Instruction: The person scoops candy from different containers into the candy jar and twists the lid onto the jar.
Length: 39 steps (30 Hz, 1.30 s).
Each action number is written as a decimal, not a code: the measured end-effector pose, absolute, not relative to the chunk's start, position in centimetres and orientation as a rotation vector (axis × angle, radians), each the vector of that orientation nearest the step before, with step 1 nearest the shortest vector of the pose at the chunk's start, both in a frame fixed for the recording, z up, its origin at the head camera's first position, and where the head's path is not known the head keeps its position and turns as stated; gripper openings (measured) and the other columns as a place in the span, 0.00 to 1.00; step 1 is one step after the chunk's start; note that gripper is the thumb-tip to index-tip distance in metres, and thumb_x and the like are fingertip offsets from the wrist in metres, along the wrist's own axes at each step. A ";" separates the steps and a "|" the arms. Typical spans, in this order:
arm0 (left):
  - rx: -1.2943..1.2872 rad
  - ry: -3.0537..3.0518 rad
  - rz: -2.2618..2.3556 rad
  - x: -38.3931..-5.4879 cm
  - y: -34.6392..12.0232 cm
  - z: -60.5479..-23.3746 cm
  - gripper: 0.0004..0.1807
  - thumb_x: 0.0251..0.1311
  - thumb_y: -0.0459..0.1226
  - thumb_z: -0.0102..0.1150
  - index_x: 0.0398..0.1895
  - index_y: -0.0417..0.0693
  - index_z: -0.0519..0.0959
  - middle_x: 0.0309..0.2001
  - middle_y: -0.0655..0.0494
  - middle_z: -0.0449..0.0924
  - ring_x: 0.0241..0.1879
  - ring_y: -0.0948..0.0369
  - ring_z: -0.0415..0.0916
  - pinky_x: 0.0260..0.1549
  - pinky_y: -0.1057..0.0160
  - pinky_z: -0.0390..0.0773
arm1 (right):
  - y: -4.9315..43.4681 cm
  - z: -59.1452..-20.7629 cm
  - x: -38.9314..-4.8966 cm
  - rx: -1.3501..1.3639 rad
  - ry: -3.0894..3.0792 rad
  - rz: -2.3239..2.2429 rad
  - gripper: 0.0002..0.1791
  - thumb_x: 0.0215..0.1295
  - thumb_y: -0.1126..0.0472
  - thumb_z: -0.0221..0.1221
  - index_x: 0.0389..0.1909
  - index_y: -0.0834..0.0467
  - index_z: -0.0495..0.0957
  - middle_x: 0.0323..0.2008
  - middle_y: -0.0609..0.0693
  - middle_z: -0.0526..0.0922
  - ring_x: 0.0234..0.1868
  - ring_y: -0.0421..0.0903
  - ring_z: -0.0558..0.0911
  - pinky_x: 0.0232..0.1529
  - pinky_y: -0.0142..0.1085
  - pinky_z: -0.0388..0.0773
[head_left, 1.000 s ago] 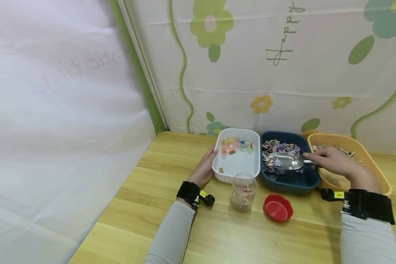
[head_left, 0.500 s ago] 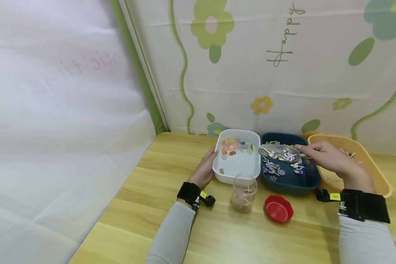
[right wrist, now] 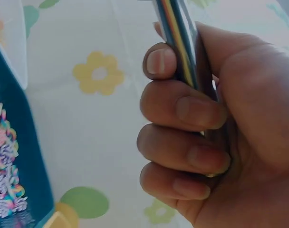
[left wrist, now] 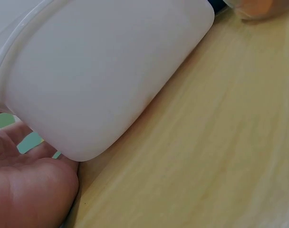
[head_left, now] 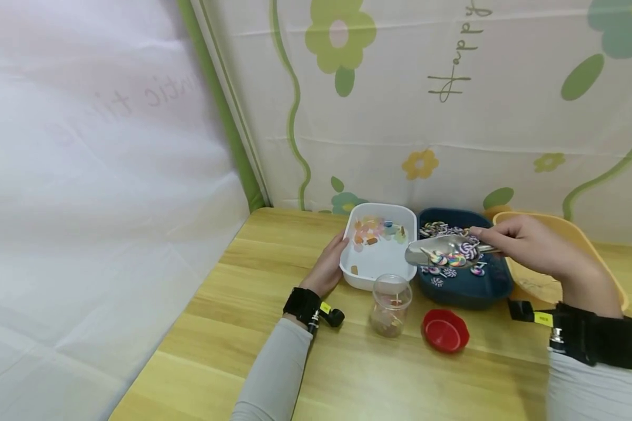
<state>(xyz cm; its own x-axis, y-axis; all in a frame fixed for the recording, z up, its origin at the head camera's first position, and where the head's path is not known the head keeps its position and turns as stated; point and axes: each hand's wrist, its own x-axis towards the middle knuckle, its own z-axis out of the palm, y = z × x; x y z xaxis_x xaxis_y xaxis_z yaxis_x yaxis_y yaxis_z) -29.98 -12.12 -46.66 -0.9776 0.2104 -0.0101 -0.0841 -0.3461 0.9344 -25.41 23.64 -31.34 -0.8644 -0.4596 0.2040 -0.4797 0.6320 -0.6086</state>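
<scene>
In the head view my left hand [head_left: 326,266] holds the left side of a white plastic bin [head_left: 376,270], its fingers against the outer wall; some fingers are hidden behind the bin in the left wrist view. My right hand [head_left: 532,242] grips the handle of a metal scoop [head_left: 418,253], with fingers curled round it in the right wrist view. Several swirled lollipop pieces [head_left: 455,259] lie in the scoop. It hangs over a dark blue bin [head_left: 471,297] holding more of these pieces, its tip near the white bin's right rim.
A clear jar [head_left: 391,307] with some small pieces inside stands in front of the white bin. Right of it lies a red lid [head_left: 445,331]. A yellow bin [head_left: 537,286] stands at the right, partly behind my right arm. A patterned curtain [head_left: 368,146] hangs behind the table.
The scoop has risen from among the lollipop pieces with a load in it, its tip shifting left and then slightly nearer to me. My left hand stays on the white bin.
</scene>
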 end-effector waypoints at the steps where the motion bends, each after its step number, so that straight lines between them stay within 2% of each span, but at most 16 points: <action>1: 0.163 1.679 2.435 -29.9 -12.1 -46.7 0.26 0.74 0.44 0.37 0.73 0.56 0.52 0.72 0.54 0.49 0.67 0.56 0.49 0.66 0.54 0.52 | 23.4 -31.0 -25.1 0.828 -2.815 1.043 0.21 0.69 0.56 0.54 0.12 0.51 0.75 0.14 0.47 0.64 0.19 0.45 0.67 0.19 0.34 0.69; 5: 0.150 1.679 2.427 -29.9 -12.2 -46.7 0.26 0.74 0.44 0.37 0.72 0.58 0.52 0.71 0.55 0.49 0.67 0.57 0.49 0.66 0.54 0.53 | 22.6 -30.0 -24.0 0.843 -2.851 0.924 0.23 0.67 0.52 0.55 0.10 0.47 0.74 0.13 0.46 0.60 0.16 0.43 0.63 0.15 0.32 0.62; 8: 0.149 1.683 2.421 -29.9 -12.3 -46.6 0.26 0.73 0.46 0.38 0.72 0.58 0.53 0.71 0.56 0.50 0.67 0.57 0.50 0.66 0.54 0.53 | 22.2 -29.5 -23.5 0.830 -2.869 0.827 0.27 0.66 0.48 0.56 0.06 0.50 0.67 0.13 0.44 0.54 0.14 0.42 0.57 0.12 0.32 0.52; 12: 0.144 1.690 2.412 -30.1 -12.3 -46.5 0.26 0.73 0.46 0.38 0.72 0.58 0.53 0.71 0.57 0.52 0.66 0.58 0.50 0.66 0.54 0.54 | 21.8 -28.9 -22.9 0.813 -2.869 0.723 0.29 0.64 0.46 0.57 0.05 0.51 0.63 0.13 0.42 0.51 0.13 0.39 0.55 0.12 0.31 0.48; 26: 0.115 1.694 2.415 -30.0 -12.3 -46.4 0.25 0.73 0.45 0.37 0.72 0.58 0.54 0.71 0.56 0.52 0.66 0.58 0.52 0.65 0.55 0.55 | 20.9 -28.0 -21.8 0.792 -2.804 0.433 0.28 0.61 0.43 0.59 0.03 0.42 0.64 0.12 0.40 0.54 0.14 0.38 0.56 0.15 0.30 0.50; 39: 0.120 1.692 2.413 -30.1 -12.2 -46.4 0.25 0.73 0.45 0.37 0.72 0.58 0.54 0.71 0.57 0.52 0.66 0.58 0.51 0.65 0.55 0.54 | 20.9 -28.0 -21.8 0.752 -2.845 0.389 0.28 0.61 0.41 0.58 0.04 0.44 0.65 0.12 0.41 0.56 0.14 0.39 0.57 0.15 0.31 0.49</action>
